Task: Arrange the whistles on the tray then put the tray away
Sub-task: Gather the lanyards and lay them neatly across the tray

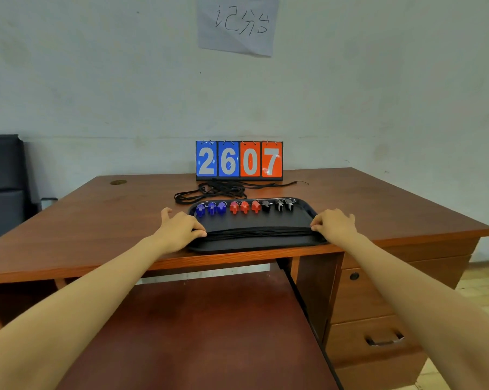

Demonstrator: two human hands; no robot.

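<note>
A black tray (254,243) lies near the front edge of the wooden desk (97,220). Along its far side stand three blue whistles (211,208), three red whistles (244,206) and three black whistles (278,205) in a row. A bundle of black lanyards (257,230) stretches straight across the tray's near half. My left hand (181,228) pinches the left end of that bundle at the tray's left rim. My right hand (334,225) pinches the right end at the right rim.
A flip scoreboard (239,160) reading 2607 stands at the back of the desk, with a loose tangle of black cords (220,191) in front of it. A pulled-out keyboard shelf (209,327) sits below the desk edge, drawers (378,333) at the right, a dark chair (4,187) at the left.
</note>
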